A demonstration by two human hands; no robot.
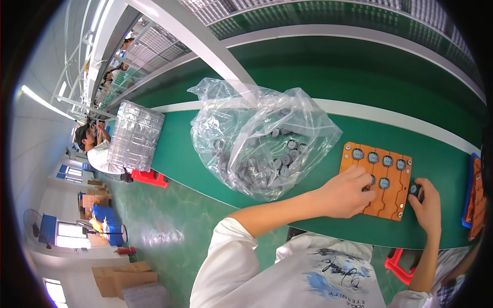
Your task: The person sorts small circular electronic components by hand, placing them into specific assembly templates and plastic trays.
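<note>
An orange fixture plate (pixel 386 201) with stepped grooves and screws at its corners lies on the green bench in front of me. Several small grey round-cornered plastic parts (pixel 373 157) sit in it, a full row along the far side and two in the row nearer me. My left hand (pixel 350 193) reaches over the plate's left side, its fingers closed on a grey part (pixel 372 180) in the second row. Just off the plate's right edge, my right hand (pixel 427 206) pinches a dark grey part (pixel 414 190) between thumb and fingers.
A large clear plastic bag (pixel 262 149) of loose grey parts stands left of the plate. Farther left is a wrapped stack of trays (pixel 136 134), with a co-worker (pixel 100 149) beyond. More orange plates (pixel 477 200) and a blue edge lie at far right. A white post (pixel 200 41) rises behind the bag.
</note>
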